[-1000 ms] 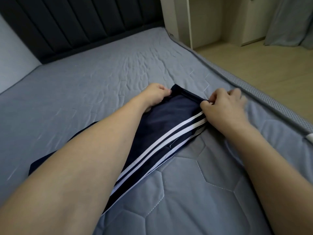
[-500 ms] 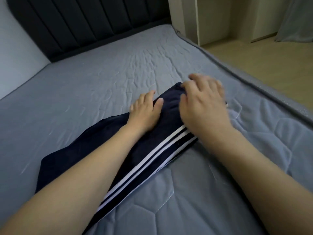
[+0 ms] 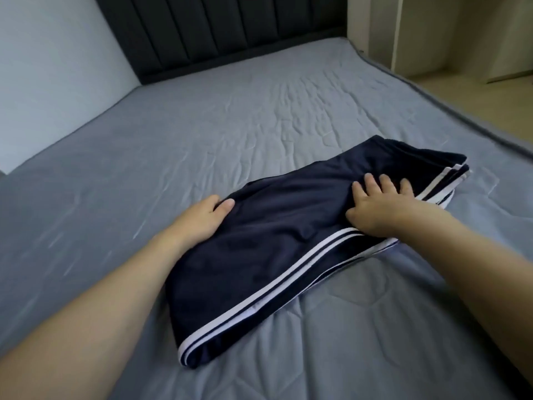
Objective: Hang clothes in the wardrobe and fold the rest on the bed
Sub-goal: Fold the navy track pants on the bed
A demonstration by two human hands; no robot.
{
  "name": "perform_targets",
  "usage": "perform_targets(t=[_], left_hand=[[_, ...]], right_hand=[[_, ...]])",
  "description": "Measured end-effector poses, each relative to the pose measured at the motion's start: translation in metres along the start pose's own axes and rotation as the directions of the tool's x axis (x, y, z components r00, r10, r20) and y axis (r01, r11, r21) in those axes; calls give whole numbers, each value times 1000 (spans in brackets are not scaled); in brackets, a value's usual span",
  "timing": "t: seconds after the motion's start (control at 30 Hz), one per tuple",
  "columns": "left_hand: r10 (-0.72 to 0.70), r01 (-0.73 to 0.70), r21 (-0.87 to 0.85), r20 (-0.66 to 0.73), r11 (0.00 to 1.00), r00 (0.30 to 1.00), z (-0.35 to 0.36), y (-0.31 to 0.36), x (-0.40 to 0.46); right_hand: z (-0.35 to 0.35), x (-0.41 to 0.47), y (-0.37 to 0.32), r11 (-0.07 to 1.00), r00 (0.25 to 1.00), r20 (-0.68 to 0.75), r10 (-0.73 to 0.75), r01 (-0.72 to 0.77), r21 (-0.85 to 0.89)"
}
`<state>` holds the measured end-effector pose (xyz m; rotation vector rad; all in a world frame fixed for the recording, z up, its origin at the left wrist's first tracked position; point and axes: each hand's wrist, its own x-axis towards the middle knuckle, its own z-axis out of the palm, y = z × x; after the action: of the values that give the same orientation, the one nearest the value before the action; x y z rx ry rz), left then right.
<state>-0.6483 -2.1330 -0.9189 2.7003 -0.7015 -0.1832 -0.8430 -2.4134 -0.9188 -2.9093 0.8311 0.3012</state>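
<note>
Navy trousers (image 3: 282, 226) with white side stripes lie folded in a long band across the grey bed (image 3: 202, 125). My left hand (image 3: 199, 220) is at the band's left edge, fingers curled around the fabric with the thumb on top. My right hand (image 3: 380, 209) lies flat on the right part of the trousers, fingers spread and pressing down near the stripes. The far end of the trousers is stacked in layers by the bed's right side.
A dark padded headboard (image 3: 230, 30) stands at the far end and a pale wall (image 3: 52, 67) runs along the left. The mattress edge (image 3: 461, 111) runs along the right, with wooden floor (image 3: 496, 102) and cream wardrobe panels (image 3: 375, 24) beyond it.
My left hand has slid back from the far end of the trousers to their left edge. My right hand has left the far corner and now lies flat on the cloth.
</note>
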Motion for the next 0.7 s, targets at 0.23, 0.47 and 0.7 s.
perform_targets(t=[0.23, 0.47, 0.7], left_hand=[[15, 30, 353, -123, 935, 992, 5, -13, -6], [-52, 50, -26, -73, 998, 996, 6, -46, 2], [-75, 221, -681, 237, 699, 969, -21, -73, -50]], right_hand=[[8, 6, -95, 952, 950, -109, -293, 301, 58], [40, 17, -86, 959, 921, -284, -267, 284, 17], [20, -54, -122, 969, 956, -179, -233, 243, 36]])
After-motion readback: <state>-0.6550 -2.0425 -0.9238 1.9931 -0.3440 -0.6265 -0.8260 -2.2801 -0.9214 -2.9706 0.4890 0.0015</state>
